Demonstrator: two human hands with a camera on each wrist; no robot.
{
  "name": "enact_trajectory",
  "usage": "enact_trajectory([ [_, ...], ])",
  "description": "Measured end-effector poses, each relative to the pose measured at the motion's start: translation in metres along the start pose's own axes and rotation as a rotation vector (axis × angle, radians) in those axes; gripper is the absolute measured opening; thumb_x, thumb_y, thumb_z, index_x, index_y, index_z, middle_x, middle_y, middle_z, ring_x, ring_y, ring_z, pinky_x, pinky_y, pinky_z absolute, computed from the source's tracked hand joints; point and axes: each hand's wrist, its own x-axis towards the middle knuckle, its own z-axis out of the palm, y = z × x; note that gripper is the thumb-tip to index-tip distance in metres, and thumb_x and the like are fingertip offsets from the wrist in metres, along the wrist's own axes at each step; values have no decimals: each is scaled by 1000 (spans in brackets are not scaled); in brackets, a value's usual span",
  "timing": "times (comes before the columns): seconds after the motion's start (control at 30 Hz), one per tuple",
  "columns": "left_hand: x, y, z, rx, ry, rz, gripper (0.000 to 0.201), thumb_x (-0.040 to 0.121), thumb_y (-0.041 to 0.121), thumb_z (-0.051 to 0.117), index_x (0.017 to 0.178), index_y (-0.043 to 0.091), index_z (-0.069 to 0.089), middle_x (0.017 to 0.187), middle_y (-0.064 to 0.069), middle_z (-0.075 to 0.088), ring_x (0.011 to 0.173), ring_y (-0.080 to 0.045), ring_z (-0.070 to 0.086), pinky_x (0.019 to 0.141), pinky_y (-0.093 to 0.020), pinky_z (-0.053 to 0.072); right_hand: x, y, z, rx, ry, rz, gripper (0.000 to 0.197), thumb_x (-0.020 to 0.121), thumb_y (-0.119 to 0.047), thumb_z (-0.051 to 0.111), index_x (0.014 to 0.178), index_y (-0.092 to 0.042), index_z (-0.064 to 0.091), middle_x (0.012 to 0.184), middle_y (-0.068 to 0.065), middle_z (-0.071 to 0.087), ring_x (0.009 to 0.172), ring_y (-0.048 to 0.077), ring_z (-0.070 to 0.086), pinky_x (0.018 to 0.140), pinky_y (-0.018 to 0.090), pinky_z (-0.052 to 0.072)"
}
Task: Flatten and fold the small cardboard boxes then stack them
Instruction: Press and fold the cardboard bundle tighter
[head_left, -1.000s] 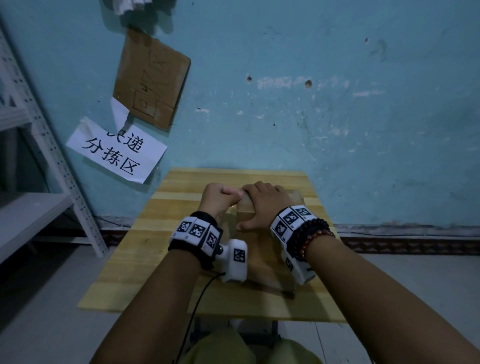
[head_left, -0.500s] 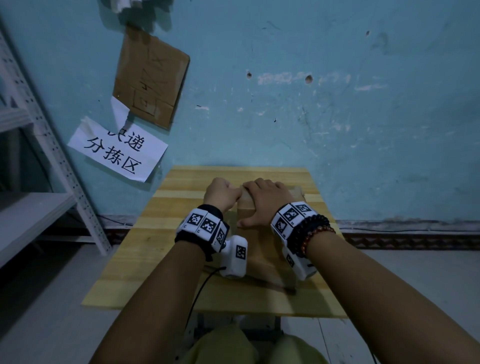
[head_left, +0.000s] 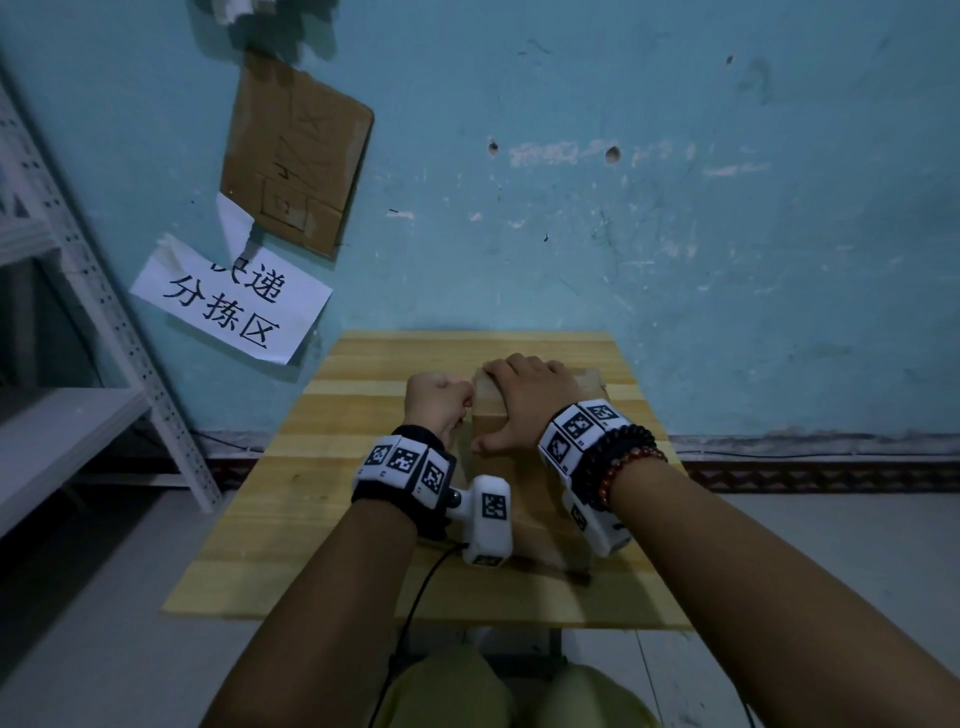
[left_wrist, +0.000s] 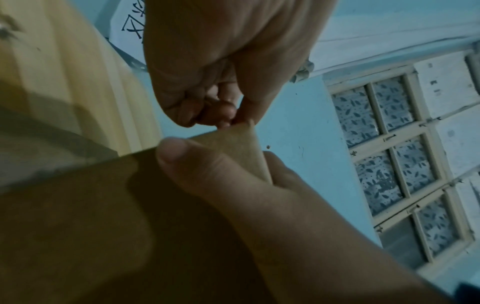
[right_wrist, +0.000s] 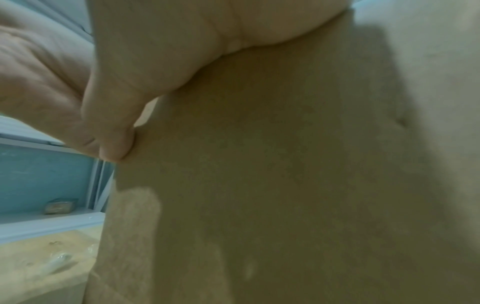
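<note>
A brown cardboard box (head_left: 537, 499) lies on the wooden table (head_left: 322, 493), running from near the front edge toward the wall. My right hand (head_left: 530, 400) lies on its far end, palm down. The fingers wrap over the far edge and the thumb is spread along the left side. In the left wrist view its thumb (left_wrist: 187, 162) sits on one face of the cardboard (left_wrist: 78, 226) and its fingers on the other. My left hand (head_left: 439, 400) is curled into a fist at the box's far left corner. Its fingertips (left_wrist: 231, 117) pinch the tip of that corner. The right wrist view is filled by cardboard (right_wrist: 285, 185).
A white metal shelf (head_left: 78, 441) stands left of the table. The blue wall behind holds a paper sign (head_left: 234, 306) and a cardboard sheet (head_left: 296, 156). A window (left_wrist: 402, 164) is off to the side. Bare tabletop lies left of the box.
Both hands keep their places on the box; only the view has shifted slightly.
</note>
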Motion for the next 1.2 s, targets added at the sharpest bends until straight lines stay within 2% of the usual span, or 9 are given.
enact_trajectory([
  [0.1,-5,3,2,32,11,90,15,86,-5,53,84,-6,68,75,-15,64,69,-22,55,65,-29,48,0,0,0,-6,-2,0,90,68,-66,61,138,-21,28,135,4,40,125,25,39,106,41,28],
  [0.17,-5,4,1,66,1,129,16,86,-4,53,87,-9,69,84,-15,65,79,-20,56,77,-32,49,0,0,0,-4,1,1,89,68,-66,61,137,-21,28,135,4,40,124,25,40,106,41,29],
  [0.27,2,7,-3,20,-37,61,32,88,-3,47,59,4,58,55,-6,50,52,-15,42,51,-23,36,0,0,1,-1,8,5,89,67,-66,62,136,-22,29,134,4,41,124,24,40,105,41,29],
  [0.33,7,6,-7,-101,-97,-43,31,90,-3,42,65,3,59,46,-2,49,45,-12,39,45,-18,32,0,0,2,-3,19,8,89,66,-67,62,135,-22,30,133,3,42,122,24,41,104,41,30],
  [0.43,8,0,-13,-205,-125,-129,18,90,-5,48,83,-2,65,38,4,56,46,-10,47,38,-14,38,1,0,3,-5,24,7,88,66,-67,62,135,-22,30,132,3,42,122,24,42,103,41,30],
  [0.6,7,-7,-17,-441,-142,-280,19,89,4,57,71,4,55,39,-1,59,33,-6,56,40,-13,48,1,1,3,-5,22,3,89,67,-68,61,136,-21,30,134,4,41,123,25,41,104,41,29],
  [0.87,15,2,-18,-84,-188,-197,24,88,15,62,66,7,57,34,1,55,29,-3,50,45,-16,46,0,1,3,-15,23,2,89,67,-69,60,136,-21,30,134,4,41,124,25,40,104,41,30],
  [1.1,14,4,-17,-135,-188,-222,24,88,5,59,65,3,54,32,0,53,27,-5,49,37,-13,45,0,0,2,-17,23,0,89,67,-67,62,136,-21,30,134,4,41,124,25,40,105,42,30],
  [1.2,11,0,-15,-281,-190,-280,19,89,1,55,70,2,52,44,-5,56,38,-11,53,42,-17,47,0,0,1,-10,22,4,88,67,-66,62,135,-21,31,133,4,42,123,25,41,104,42,30],
])
